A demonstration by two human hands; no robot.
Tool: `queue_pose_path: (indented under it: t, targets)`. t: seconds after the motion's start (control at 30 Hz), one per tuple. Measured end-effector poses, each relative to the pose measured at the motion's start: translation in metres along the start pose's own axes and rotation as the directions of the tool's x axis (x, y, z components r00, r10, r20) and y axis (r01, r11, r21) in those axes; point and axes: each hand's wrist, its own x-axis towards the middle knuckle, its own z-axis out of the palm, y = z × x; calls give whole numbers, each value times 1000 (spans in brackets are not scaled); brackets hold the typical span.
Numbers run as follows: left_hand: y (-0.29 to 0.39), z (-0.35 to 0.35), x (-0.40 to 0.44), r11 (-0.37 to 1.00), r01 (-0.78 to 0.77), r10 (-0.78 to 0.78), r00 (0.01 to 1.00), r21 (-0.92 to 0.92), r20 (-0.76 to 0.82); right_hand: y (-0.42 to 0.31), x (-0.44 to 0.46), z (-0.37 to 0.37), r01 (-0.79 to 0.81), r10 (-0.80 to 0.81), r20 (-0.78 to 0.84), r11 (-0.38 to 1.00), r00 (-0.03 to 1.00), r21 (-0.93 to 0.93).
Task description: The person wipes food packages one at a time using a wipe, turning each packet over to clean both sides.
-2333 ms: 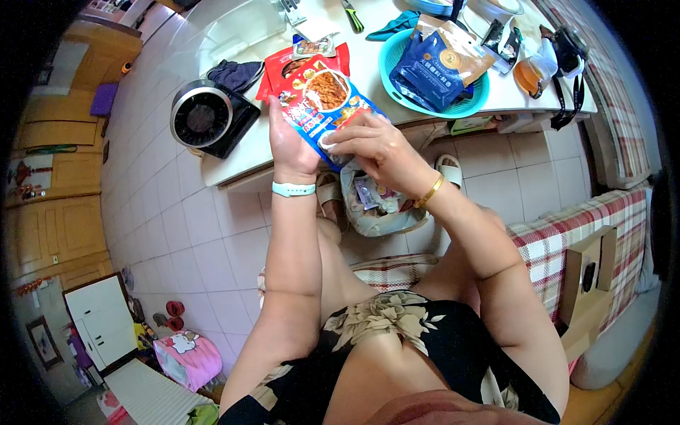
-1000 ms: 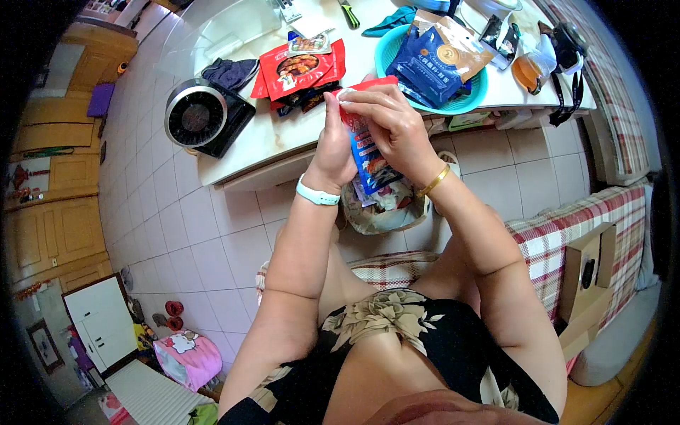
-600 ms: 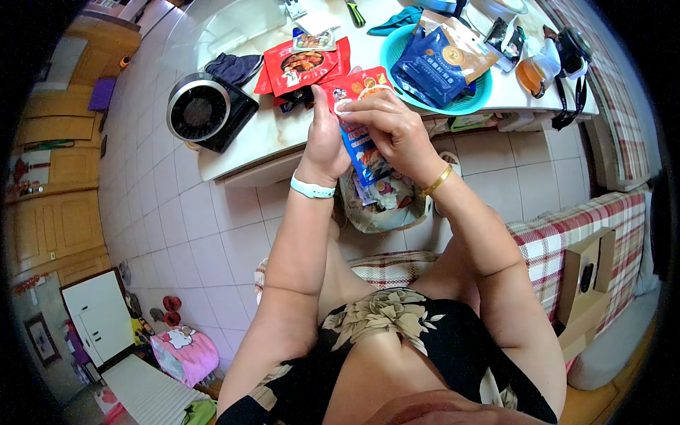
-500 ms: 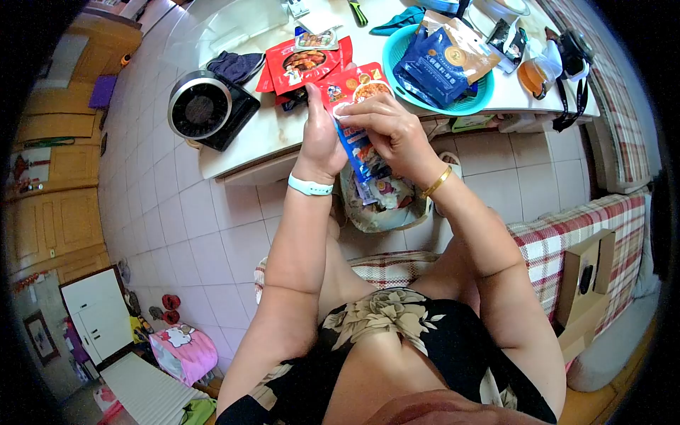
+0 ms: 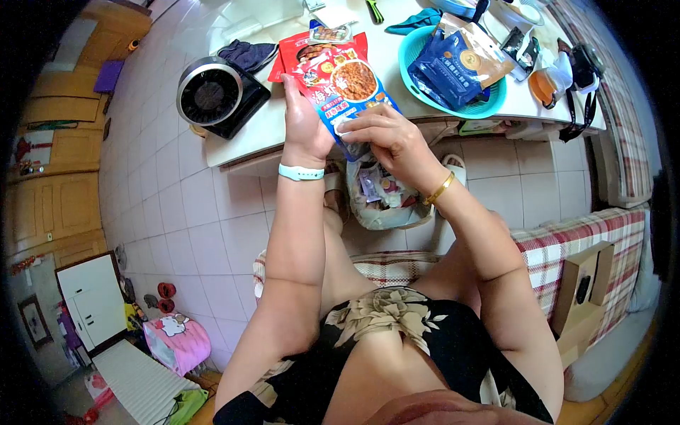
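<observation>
A red-and-blue sauce packet (image 5: 353,79) with a picture of a bowl of sauce on it is held above the table's front edge. My left hand (image 5: 306,127) grips its left edge, thumb up along the side and the other fingers hidden behind. Across the lower front of the packet lies my right hand (image 5: 386,138), fingers pressed together, with a small whitish bit at the fingertips that I cannot identify. Behind the packet, more red packets (image 5: 285,51) lie on the table, with a small clear-topped pack (image 5: 331,33) on them.
A round-topped black appliance (image 5: 210,95) and a dark cloth (image 5: 248,54) are at left. To the right stands a turquoise basket (image 5: 489,106) holding blue pouches (image 5: 453,67). An orange-filled container (image 5: 544,88) sits farther right. Below the table edge is a lined bin (image 5: 386,216) with wrappers.
The packet has turned flatter toward me, showing more of its front. My left hand has shifted slightly left and up; my right hand has slid lower on the packet. The view has shifted slightly.
</observation>
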Motion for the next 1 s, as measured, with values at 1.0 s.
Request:
queue_pose_path:
  t: [1.0]
  targets:
    - [3,9,-7,992,62,-69,995,108,66,34,-8,-21,-611,679,19,648,734,454]
